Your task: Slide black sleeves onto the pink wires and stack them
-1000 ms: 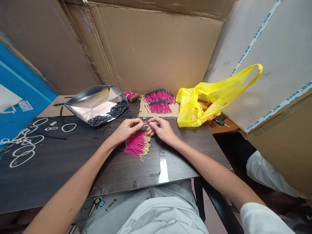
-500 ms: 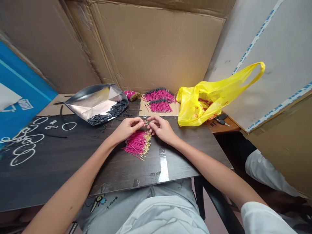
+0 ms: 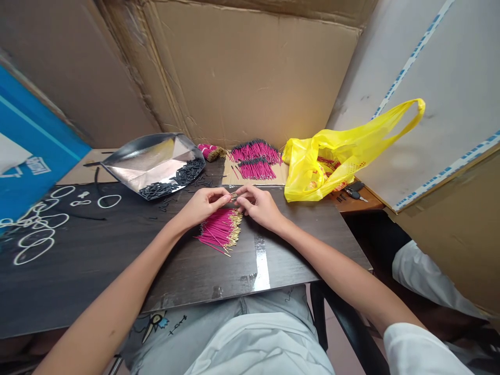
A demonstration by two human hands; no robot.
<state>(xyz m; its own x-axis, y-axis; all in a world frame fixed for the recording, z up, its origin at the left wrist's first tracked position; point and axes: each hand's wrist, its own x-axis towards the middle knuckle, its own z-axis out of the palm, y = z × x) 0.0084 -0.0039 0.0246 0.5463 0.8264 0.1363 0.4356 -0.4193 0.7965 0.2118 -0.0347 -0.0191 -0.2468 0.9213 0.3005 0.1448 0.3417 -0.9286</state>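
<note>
Centrally, left hand (image 3: 202,205) and right hand (image 3: 261,206) pinch sticks (image 3: 233,197).

Nothing legible at the dark table (image 3: 97,250)
White print on the blue box (image 3: 27,140) left of the table and red print on the yellow bag (image 3: 308,156) at its right are blurred.

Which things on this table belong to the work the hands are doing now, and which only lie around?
In use: left hand and right hand pinching a small bunch of gold-tipped pink sticks; loose pile of pink sticks beneath them.
Lying about: yellow plastic bag; white rubber rings; black car key; blue cardboard box.
</note>
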